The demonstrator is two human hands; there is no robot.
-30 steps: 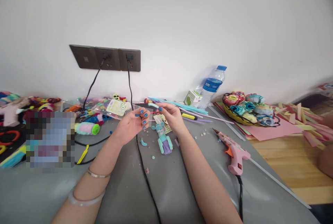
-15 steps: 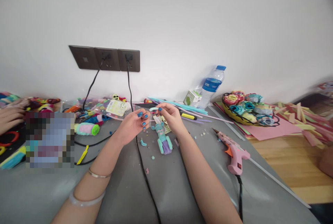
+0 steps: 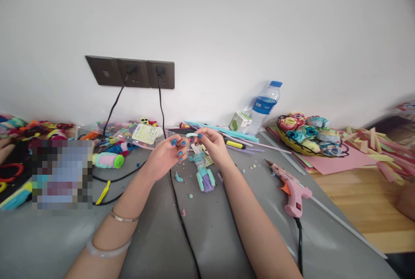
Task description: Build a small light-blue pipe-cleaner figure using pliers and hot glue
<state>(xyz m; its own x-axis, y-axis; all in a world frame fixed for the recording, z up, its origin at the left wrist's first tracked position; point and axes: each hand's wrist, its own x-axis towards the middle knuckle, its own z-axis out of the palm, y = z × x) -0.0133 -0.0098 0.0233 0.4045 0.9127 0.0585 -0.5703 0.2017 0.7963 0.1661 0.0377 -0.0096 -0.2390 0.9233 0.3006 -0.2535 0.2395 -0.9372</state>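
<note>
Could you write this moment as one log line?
Right hand: pinching pale curved piece | Left hand: fingers curled nearby, contact unclear | Table: turquoise-purple figure, pink glue gun

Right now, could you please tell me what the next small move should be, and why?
Perhaps steady the left end of the pale strip with the left hand: the right hand pinches its other end, and the left hand is close by, though whether it touches the strip is unclear.
</note>
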